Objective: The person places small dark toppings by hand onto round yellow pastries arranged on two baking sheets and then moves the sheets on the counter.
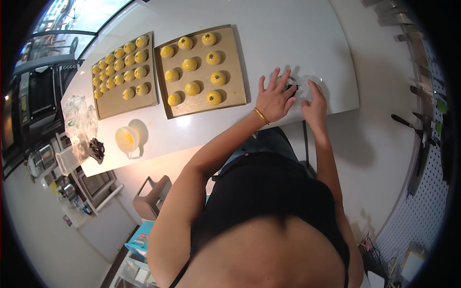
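Note:
My left hand, a gold bangle at its wrist, spreads its fingers at the table's right end. By its thumb and fingertips is a small dark item, partly hidden, with clear plastic around and beside it. My right hand is on the other side of the plastic, thumb and fingers curved towards it; whether it grips the plastic is unclear. Left of my hands, a baking tray bears several glazed yellow pastry balls, some topped with dark seeds. Another tray beyond it carries more in closer rows.
The white table ends in an edge near my body. A plastic measuring cup with yellow residue, a clear plastic bag and a dark bundle are at the left. Knives hang at the right wall; a brown chair stands below the table.

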A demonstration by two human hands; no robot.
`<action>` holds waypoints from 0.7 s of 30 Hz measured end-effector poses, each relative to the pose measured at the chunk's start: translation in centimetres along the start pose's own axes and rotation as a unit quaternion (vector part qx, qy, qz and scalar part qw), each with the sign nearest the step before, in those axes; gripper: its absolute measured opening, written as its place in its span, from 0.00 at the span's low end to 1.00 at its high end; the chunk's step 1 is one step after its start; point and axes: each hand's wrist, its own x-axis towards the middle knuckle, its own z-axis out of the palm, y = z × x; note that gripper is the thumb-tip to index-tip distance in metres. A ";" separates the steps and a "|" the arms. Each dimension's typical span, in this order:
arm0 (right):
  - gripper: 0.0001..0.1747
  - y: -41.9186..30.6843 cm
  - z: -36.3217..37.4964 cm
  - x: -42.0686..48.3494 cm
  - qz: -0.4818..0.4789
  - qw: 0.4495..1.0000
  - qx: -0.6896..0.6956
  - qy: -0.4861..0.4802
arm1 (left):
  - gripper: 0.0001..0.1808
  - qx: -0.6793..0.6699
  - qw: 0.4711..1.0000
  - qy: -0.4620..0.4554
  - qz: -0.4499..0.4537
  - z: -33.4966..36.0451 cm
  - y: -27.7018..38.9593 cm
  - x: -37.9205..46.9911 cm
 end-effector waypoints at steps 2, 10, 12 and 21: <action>0.35 0.7 0.0 -0.1 0.011 1.000 -0.001 0.001 | 0.20 -0.002 0.998 0.065 -0.006 -3.2 -0.8 0.1; 0.36 -0.5 0.4 0.2 -0.032 0.999 0.003 -0.007 | 0.22 0.241 0.880 0.219 -0.347 -13.3 -21.3 -2.2; 0.35 -0.5 0.5 0.2 -0.031 0.999 0.006 -0.013 | 0.24 0.231 0.870 0.186 -0.395 -14.0 -23.4 -2.3; 0.33 -0.4 0.5 0.3 -0.017 1.000 0.017 -0.007 | 0.25 0.201 0.869 0.145 -0.429 -13.8 -24.7 -1.8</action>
